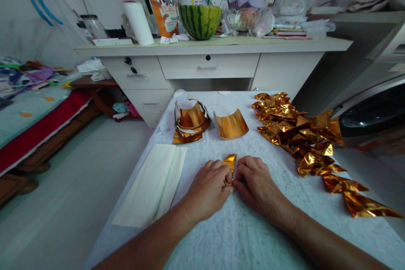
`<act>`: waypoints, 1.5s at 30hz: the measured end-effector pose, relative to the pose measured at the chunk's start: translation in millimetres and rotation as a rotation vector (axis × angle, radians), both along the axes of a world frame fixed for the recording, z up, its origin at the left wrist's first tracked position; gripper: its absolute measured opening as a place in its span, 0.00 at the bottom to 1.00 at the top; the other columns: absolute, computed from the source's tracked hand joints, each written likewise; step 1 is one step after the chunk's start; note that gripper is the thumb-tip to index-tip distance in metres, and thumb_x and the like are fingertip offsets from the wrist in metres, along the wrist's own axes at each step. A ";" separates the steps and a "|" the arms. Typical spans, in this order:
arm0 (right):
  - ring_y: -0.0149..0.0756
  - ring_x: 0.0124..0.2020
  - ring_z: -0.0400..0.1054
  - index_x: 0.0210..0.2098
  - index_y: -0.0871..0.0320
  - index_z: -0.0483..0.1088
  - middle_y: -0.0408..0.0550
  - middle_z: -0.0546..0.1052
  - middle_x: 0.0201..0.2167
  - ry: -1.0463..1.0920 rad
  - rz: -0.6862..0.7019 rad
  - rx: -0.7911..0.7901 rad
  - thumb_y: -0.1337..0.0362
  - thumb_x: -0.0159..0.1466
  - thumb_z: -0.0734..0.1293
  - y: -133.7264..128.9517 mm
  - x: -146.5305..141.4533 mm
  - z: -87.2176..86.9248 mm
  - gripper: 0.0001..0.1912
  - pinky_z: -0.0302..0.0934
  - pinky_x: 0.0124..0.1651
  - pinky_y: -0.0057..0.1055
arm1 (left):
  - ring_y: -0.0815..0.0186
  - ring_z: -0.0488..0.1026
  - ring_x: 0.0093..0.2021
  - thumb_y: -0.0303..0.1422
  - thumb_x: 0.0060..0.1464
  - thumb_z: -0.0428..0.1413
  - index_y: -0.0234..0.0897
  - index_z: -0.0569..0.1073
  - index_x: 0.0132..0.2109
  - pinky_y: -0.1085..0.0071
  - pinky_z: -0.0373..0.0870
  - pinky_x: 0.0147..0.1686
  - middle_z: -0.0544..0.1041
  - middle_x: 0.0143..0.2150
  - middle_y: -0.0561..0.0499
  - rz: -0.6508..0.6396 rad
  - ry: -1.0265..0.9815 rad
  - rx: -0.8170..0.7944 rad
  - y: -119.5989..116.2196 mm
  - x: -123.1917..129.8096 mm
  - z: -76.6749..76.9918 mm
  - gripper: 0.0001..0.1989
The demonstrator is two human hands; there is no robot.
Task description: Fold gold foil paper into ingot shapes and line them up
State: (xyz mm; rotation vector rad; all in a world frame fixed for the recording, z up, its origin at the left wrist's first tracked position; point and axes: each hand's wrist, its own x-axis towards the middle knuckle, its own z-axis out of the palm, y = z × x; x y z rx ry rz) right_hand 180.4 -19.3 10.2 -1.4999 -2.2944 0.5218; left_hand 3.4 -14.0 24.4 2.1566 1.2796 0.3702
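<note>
A small piece of gold foil paper (230, 161) is held low over the table, its top sticking up between my two hands. My left hand (210, 181) grips its left side with curled fingers. On the other side, my right hand (257, 182) is closed, thumb and fingertips at the foil's lower right edge; its exact grip is partly hidden. Beyond them stand a curved stack of gold foil sheets (191, 118) and a separate curved gold sheet (232, 125). To the right lies a heap of folded gold foil pieces (297, 135).
A pale folded sheet (152, 185) lies on the cloth-covered table (240, 236) at left. Behind stands a white desk (209, 65) bearing a half watermelon (201, 21), a paper roll (138, 23) and an orange snack bag (162, 2). A front-loading washing machine (376, 97) is at right.
</note>
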 end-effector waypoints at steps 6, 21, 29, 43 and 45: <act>0.43 0.41 0.60 0.31 0.56 0.65 0.50 0.68 0.38 -0.039 -0.005 0.060 0.68 0.61 0.66 -1.7 1.0 -3.2 0.04 0.58 0.43 0.41 | 0.60 0.65 0.45 0.27 0.54 0.55 0.39 0.67 0.34 0.65 0.62 0.45 0.70 0.39 0.51 -0.004 0.000 -0.005 1.2 0.5 0.6 0.03; 0.49 0.47 0.61 0.58 0.51 0.61 0.54 0.67 0.48 -0.052 0.001 0.097 0.70 0.59 0.66 2.8 19.5 -5.9 0.27 0.60 0.48 0.48 | 0.61 0.64 0.44 0.25 0.52 0.55 0.40 0.65 0.34 0.66 0.61 0.44 0.70 0.39 0.53 0.018 -0.056 0.008 -0.9 0.5 -0.9 0.07; 0.48 0.49 0.60 0.55 0.56 0.61 0.56 0.68 0.50 0.099 0.060 0.082 0.73 0.61 0.63 9.4 26.1 -4.9 0.23 0.59 0.51 0.50 | 0.60 0.65 0.45 0.25 0.53 0.54 0.39 0.66 0.34 0.65 0.61 0.44 0.70 0.39 0.52 0.000 -0.047 0.010 -1.9 0.3 -0.8 0.05; 0.42 0.42 0.63 0.36 0.56 0.72 0.51 0.73 0.39 0.133 0.053 0.070 0.69 0.69 0.56 22.8 18.8 0.0 0.13 0.59 0.46 0.43 | 0.61 0.64 0.45 0.22 0.51 0.51 0.40 0.67 0.36 0.64 0.63 0.47 0.68 0.40 0.52 -0.040 -0.087 0.049 -4.4 -1.9 -2.0 0.08; 0.42 0.42 0.63 0.35 0.56 0.72 0.51 0.73 0.40 0.132 0.043 0.070 0.69 0.68 0.58 24.3 19.0 -1.7 0.11 0.58 0.46 0.42 | 0.61 0.63 0.46 0.20 0.50 0.51 0.40 0.67 0.36 0.64 0.62 0.48 0.67 0.42 0.51 -0.020 -0.096 0.062 -5.4 -1.1 -1.9 0.10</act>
